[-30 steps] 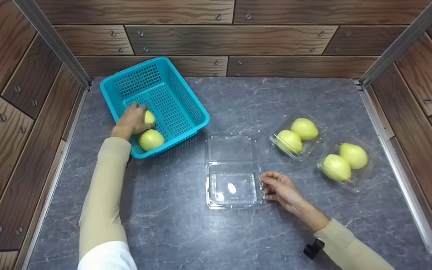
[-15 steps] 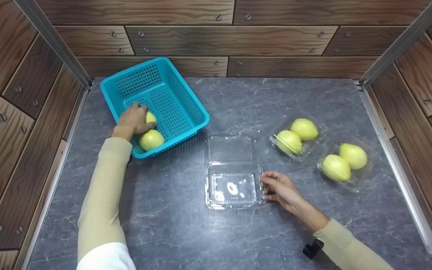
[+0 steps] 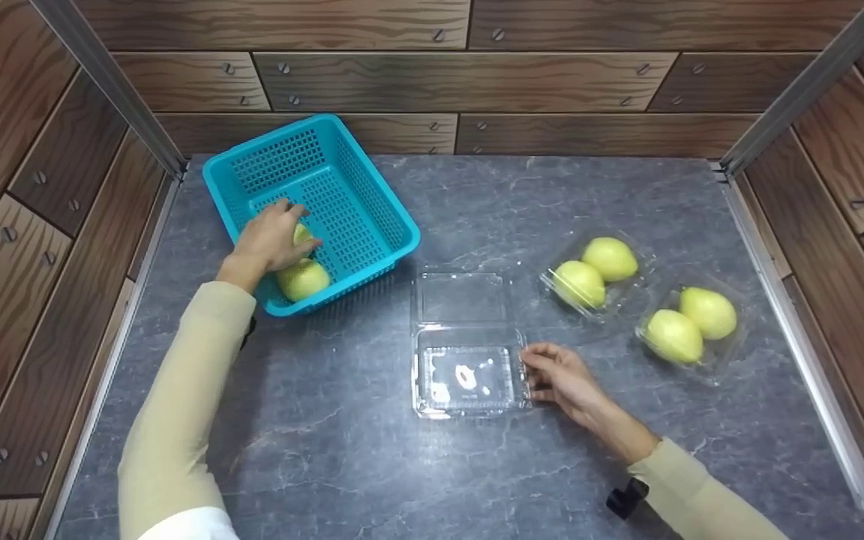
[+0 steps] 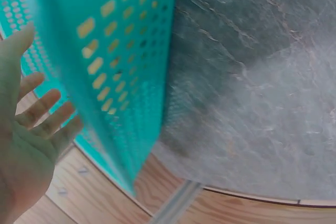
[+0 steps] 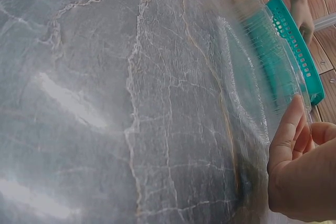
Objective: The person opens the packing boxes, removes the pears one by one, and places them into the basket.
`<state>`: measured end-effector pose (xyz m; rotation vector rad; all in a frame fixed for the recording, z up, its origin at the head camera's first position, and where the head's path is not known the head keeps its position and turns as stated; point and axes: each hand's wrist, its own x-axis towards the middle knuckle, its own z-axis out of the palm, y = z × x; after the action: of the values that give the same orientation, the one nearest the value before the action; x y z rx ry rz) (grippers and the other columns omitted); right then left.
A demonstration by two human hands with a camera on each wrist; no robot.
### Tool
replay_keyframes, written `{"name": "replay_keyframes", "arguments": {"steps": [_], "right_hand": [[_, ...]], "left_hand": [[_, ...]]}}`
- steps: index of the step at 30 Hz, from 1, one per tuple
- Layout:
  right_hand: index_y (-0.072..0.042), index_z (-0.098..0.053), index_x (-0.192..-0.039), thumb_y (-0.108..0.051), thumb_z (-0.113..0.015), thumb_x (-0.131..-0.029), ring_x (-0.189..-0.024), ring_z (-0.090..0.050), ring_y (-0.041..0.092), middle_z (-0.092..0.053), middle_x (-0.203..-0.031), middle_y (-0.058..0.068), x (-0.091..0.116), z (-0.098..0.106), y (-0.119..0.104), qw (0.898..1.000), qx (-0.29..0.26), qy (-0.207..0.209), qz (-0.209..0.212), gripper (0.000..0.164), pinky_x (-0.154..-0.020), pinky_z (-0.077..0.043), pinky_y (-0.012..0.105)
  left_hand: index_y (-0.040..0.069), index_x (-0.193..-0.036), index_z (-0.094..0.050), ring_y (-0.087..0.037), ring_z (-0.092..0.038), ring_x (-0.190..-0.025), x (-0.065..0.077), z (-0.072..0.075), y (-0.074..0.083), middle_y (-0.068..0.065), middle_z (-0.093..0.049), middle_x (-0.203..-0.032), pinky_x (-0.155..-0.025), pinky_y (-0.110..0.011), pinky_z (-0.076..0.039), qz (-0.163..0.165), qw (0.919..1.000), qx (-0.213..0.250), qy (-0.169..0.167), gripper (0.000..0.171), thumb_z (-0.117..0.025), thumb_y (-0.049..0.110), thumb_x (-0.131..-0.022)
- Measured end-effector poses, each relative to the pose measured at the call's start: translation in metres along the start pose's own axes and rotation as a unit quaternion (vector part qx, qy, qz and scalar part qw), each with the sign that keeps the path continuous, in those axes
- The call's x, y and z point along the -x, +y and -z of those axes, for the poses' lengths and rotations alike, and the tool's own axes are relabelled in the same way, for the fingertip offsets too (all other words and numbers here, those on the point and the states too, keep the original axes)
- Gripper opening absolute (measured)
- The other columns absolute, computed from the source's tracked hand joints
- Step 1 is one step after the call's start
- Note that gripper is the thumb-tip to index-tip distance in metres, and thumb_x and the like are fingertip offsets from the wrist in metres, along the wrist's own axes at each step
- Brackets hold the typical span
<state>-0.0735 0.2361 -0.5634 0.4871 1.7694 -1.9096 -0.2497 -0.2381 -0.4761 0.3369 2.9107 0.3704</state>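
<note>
My left hand point(image 3: 267, 236), fingers spread, is over the near left part of the turquoise plastic basket point(image 3: 391, 214). Beneath and beside it lie two yellow-green fruits that look like pears, the front pear point(image 3: 304, 280) and a rear pear point(image 3: 301, 235) partly hidden by the hand. In the left wrist view the palm point(image 4: 26, 156) faces the basket wall with nothing in it. My right hand point(image 3: 568, 384) pinches the right rim of a clear plastic clamshell container point(image 3: 469, 375). The container lies with its lid folded back, and no fruit is in it.
To the right stand two clear clamshells with two pears each, one behind point(image 3: 580, 283) and one nearer the side wall point(image 3: 673, 335). Wood-patterned walls point(image 3: 462, 81) bound the grey marbled table point(image 3: 342, 465) at the back and sides.
My left hand's fingers and thumb have spread, the hand has shifted slightly, and the left elbow has swung outward. My right hand and the clamshell have stayed put.
</note>
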Motion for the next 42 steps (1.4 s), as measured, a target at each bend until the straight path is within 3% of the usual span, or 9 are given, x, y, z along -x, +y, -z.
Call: {"name": "replay_keyframes", "arguments": {"steps": [9, 16, 25, 35, 38, 42], "right_hand": [[-0.015, -0.065, -0.103, -0.016, -0.068, -0.101, -0.067, -0.06, 0.008, -0.059, -0.085, -0.005, -0.001, 0.0, -0.001, 1.0, 0.004, 0.002, -0.001, 0.003, -0.06, -0.059, 0.022], [-0.015, -0.064, -0.102, -0.016, -0.069, -0.101, -0.067, -0.06, 0.009, -0.059, -0.084, -0.005, -0.002, -0.001, 0.0, 1.0, 0.008, 0.007, -0.002, 0.005, -0.059, -0.06, 0.023], [-0.014, -0.065, -0.104, -0.015, -0.068, -0.101, -0.067, -0.059, 0.01, -0.06, -0.084, -0.004, -0.004, 0.0, 0.0, 1.0, 0.007, 0.008, -0.001, 0.004, -0.06, -0.06, 0.024], [-0.013, -0.065, -0.106, -0.014, -0.066, -0.102, -0.067, -0.058, 0.008, -0.059, -0.085, -0.004, -0.005, 0.001, 0.0, 1.0, 0.005, 0.013, -0.001, 0.004, -0.06, -0.06, 0.023], [-0.014, -0.065, -0.105, -0.013, -0.067, -0.102, -0.066, -0.058, 0.008, -0.058, -0.083, -0.004, -0.005, 0.0, 0.0, 1.0, 0.001, 0.014, -0.001, 0.004, -0.059, -0.06, 0.023], [-0.013, -0.064, -0.106, -0.012, -0.066, -0.102, -0.066, -0.059, 0.008, -0.059, -0.083, -0.004, -0.005, -0.001, 0.001, 1.0, -0.004, 0.012, 0.002, 0.004, -0.059, -0.059, 0.023]], "left_hand": [[0.007, -0.147, -0.057, -0.04, -0.058, -0.128, 0.014, -0.004, 0.03, -0.021, -0.057, -0.141, -0.103, -0.058, -0.056, -0.089, 0.995, -0.008, 0.043, 0.063, -0.067, 0.048, -0.101], [0.008, -0.144, -0.06, -0.038, -0.059, -0.13, 0.024, -0.015, 0.046, -0.018, -0.06, -0.14, -0.108, -0.054, -0.055, -0.152, 0.9861, -0.022, 0.064, 0.062, -0.064, 0.054, -0.102], [0.009, -0.135, -0.067, -0.036, -0.064, -0.122, 0.041, -0.033, 0.07, -0.015, -0.067, -0.133, -0.105, -0.054, -0.057, -0.255, 0.9579, -0.032, 0.128, 0.058, -0.065, 0.055, -0.1], [0.011, -0.13, -0.068, -0.031, -0.064, -0.12, 0.064, -0.058, 0.097, -0.01, -0.068, -0.13, -0.106, -0.049, -0.057, -0.327, 0.9321, -0.055, 0.147, 0.055, -0.067, 0.056, -0.098], [0.01, -0.127, -0.069, -0.029, -0.066, -0.119, 0.068, -0.068, 0.102, -0.009, -0.069, -0.127, -0.106, -0.047, -0.057, -0.352, 0.9202, -0.065, 0.159, 0.055, -0.07, 0.055, -0.096], [0.011, -0.123, -0.07, -0.027, -0.067, -0.114, 0.073, -0.082, 0.11, -0.008, -0.071, -0.121, -0.105, -0.043, -0.058, -0.39, 0.8977, -0.093, 0.182, 0.055, -0.073, 0.057, -0.093]]}}
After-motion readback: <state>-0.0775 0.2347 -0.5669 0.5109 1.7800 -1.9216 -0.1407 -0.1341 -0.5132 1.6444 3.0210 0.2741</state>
